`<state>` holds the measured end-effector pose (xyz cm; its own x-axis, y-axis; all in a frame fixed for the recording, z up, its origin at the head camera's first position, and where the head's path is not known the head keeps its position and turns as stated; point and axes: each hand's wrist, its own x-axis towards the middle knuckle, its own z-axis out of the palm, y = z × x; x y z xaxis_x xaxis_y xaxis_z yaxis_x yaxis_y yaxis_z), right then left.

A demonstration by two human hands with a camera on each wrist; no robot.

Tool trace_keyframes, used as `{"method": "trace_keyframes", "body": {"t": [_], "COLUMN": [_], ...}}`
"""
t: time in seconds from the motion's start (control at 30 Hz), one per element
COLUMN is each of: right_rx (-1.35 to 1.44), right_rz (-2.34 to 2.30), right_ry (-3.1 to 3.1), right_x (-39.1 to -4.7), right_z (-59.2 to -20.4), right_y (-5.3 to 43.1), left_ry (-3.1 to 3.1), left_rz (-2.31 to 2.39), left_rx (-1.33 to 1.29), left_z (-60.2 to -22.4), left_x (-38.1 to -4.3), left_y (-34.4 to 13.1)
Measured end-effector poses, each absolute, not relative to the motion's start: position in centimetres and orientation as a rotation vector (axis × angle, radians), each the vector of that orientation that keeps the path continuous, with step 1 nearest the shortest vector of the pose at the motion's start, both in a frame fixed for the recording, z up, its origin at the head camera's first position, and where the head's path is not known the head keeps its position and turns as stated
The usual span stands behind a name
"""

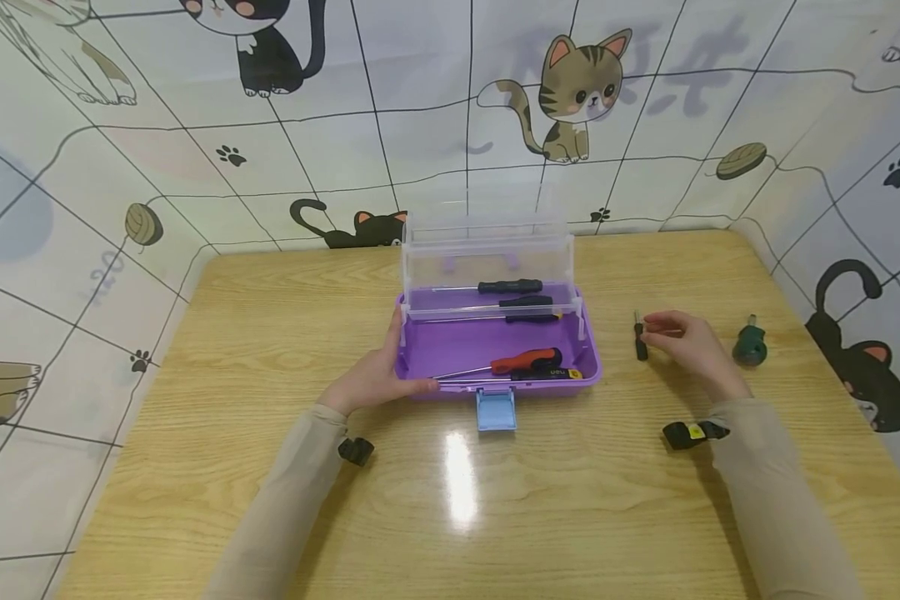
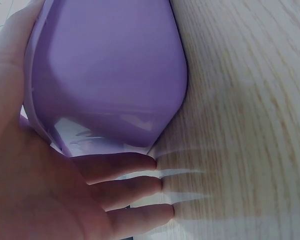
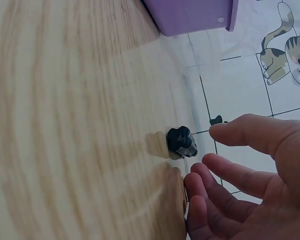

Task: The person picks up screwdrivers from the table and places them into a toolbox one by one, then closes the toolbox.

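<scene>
My left hand rests against the left end of a purple toolbox, thumb along its front rim. In the left wrist view its straight fingers lie beside the box wall. The clear lid is raised. Inside lie several screwdrivers: a red-and-black one, one with a black and yellow handle and black-handled ones at the back. My right hand hovers beside a small black screwdriver on the table. In the right wrist view, thumb and fingers stand apart near its black handle.
A stubby dark green screwdriver stands right of my right hand. The box's light blue latch hangs down at the front. The wooden table meets cat-patterned sheeting behind and at both sides.
</scene>
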<state>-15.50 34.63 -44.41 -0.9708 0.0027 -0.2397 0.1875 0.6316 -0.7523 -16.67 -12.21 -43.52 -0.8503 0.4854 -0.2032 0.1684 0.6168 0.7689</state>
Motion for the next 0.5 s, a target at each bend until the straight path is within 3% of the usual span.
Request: {"method": "trace_keyframes", "body": {"t": [0.5], "right_rx": [0.016], "right_rz": [-1.158], "right_ry": [2.692], "right_x": [-15.62], "right_z": [-44.68], "right_y": [34.11], "left_ry": [2.449], "left_rz": [1.110], "left_rx": [0.508], "left_z": [-43.69], "left_x": [-16.70], "left_y": [-12.20]}}
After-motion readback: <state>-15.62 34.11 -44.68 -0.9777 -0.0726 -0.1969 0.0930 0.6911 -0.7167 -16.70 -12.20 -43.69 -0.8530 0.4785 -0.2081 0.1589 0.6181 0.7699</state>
